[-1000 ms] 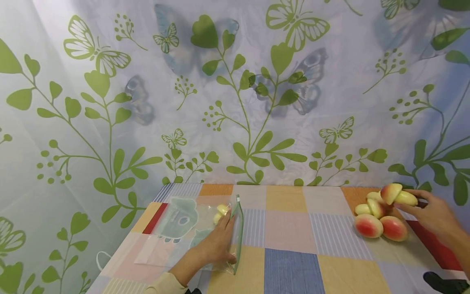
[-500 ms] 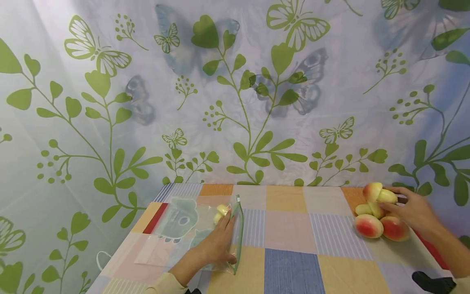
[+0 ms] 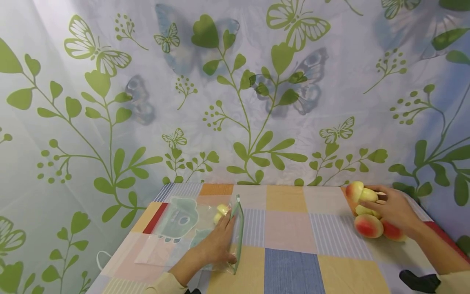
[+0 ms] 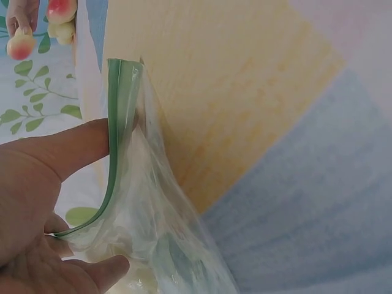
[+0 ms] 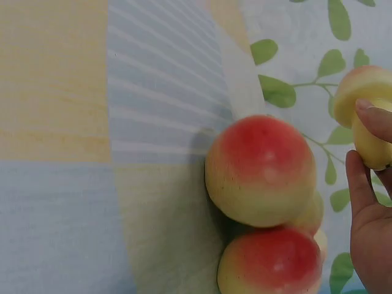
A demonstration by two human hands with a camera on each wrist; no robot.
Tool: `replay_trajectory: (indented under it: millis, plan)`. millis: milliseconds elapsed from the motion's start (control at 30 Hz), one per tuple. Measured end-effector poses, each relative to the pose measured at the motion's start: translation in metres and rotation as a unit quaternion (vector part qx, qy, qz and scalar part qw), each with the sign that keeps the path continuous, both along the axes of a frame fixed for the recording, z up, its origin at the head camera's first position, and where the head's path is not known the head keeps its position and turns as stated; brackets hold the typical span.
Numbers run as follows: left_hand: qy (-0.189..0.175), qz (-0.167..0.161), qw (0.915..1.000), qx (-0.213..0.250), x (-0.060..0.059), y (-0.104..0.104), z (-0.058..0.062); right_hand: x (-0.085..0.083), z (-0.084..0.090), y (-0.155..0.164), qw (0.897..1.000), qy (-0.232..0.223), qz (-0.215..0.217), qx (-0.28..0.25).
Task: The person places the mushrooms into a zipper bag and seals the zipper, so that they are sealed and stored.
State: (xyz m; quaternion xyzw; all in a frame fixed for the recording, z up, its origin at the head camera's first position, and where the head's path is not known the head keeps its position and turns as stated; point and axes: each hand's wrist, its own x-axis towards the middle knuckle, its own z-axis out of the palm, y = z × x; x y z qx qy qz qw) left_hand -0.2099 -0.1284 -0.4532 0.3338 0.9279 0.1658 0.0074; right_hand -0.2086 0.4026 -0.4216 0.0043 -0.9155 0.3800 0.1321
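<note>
In the head view, my left hand [image 3: 216,245] lies across the mouth of a clear zip bag [image 3: 235,253] with a green edge. Its fingers and thumb are spread against that edge, as the left wrist view shows near the green zip strip [image 4: 114,122]. A yellow toy mushroom [image 3: 222,210] shows through the plastic beyond the fingertips. On the far right, my right hand [image 3: 396,208] pinches a yellow-and-red toy mushroom [image 3: 354,192] by its stem, cap pointing left. Below it, another toy mushroom [image 3: 361,210] is partly covered by the hand.
Two red-and-yellow toy peaches [image 5: 263,171] sit side by side in front of the right hand. A patchwork tablecloth [image 3: 291,269] covers the table between the hands. Behind hangs a curtain [image 3: 235,102] printed with leaves and butterflies.
My right hand has carried the pinched toy mushroom leftward over the pile, from its right side to above its left. My left hand and the bag stay in place.
</note>
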Motion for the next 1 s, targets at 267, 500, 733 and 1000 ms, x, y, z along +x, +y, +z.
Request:
replay_trajectory:
  millis: [267,500,733,1000]
  plan:
    - [0.001,-0.001,1.0,0.002,0.001,-0.001,0.0,-0.006,-0.002,-0.022,0.999,0.011,0.026,0.02]
    - [0.002,0.0,1.0,0.0,0.002,-0.001,0.001,-0.01,-0.008,-0.042,0.998,0.002,0.065,-0.012]
    - [0.0,0.001,1.0,-0.001,0.002,-0.001,0.001,-0.015,-0.015,-0.057,0.996,0.03,0.086,-0.007]
    - [0.002,0.001,1.0,0.0,0.001,-0.002,-0.001,-0.021,-0.019,-0.074,0.991,0.057,0.115,-0.023]
